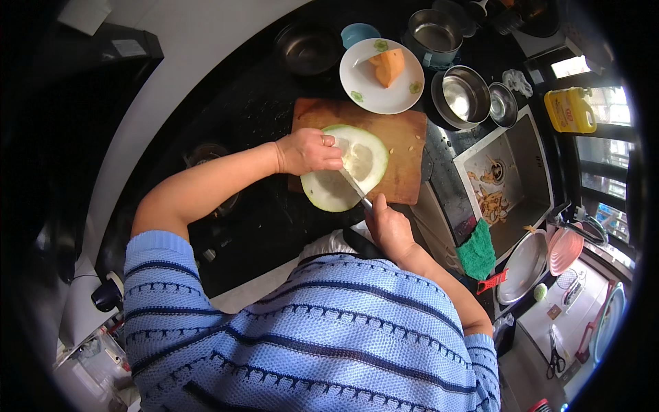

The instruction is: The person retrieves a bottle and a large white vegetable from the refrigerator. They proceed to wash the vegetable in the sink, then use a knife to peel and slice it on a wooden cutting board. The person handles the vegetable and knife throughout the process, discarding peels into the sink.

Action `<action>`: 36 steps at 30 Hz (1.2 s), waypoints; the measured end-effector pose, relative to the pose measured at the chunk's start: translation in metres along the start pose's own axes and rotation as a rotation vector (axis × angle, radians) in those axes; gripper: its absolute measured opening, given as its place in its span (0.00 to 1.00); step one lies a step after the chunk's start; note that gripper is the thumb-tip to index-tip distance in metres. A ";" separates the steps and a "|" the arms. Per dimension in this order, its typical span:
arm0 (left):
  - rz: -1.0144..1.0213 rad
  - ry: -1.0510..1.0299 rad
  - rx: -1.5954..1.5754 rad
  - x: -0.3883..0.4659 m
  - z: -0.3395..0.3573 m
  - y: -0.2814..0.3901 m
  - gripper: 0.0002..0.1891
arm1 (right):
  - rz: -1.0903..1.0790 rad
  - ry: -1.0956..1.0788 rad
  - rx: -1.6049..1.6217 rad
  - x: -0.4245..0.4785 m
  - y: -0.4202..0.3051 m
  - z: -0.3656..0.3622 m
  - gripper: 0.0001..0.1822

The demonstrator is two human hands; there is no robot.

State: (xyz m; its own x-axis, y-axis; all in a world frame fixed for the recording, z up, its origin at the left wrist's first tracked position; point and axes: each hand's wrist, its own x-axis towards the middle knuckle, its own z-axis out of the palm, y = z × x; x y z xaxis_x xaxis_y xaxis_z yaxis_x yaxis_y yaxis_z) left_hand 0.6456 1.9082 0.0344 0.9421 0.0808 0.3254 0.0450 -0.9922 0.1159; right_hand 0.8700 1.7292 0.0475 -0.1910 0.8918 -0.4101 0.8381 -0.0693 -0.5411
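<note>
A large round slice of winter melon, pale inside with a thin green rind, lies on a wooden cutting board and overhangs its near edge. My left hand, with a ring on one finger, is closed at the melon's upper left, near its pith; what its fingers hold, if anything, is hidden. My right hand grips a knife by its handle, and the blade lies against the melon's cut face, its tip end close to my left fingers. A few pale seeds are scattered on the board's right side.
Behind the board stands a white plate with an orange chunk, probably pumpkin. Metal bowls and a pot stand at the back right. The sink at right holds peelings; a green cloth hangs at its near edge.
</note>
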 end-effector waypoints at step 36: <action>-1.014 0.161 0.019 0.053 0.043 0.011 0.15 | 0.082 -0.097 0.083 0.047 0.014 0.004 0.10</action>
State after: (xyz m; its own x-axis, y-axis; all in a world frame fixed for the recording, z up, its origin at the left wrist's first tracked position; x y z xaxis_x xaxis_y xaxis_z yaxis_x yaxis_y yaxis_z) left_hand 0.7108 1.8971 0.0123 0.4023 0.8922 0.2052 0.8014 -0.4516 0.3922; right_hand 0.8701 1.7685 0.0177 -0.1754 0.8345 -0.5223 0.8088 -0.1803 -0.5598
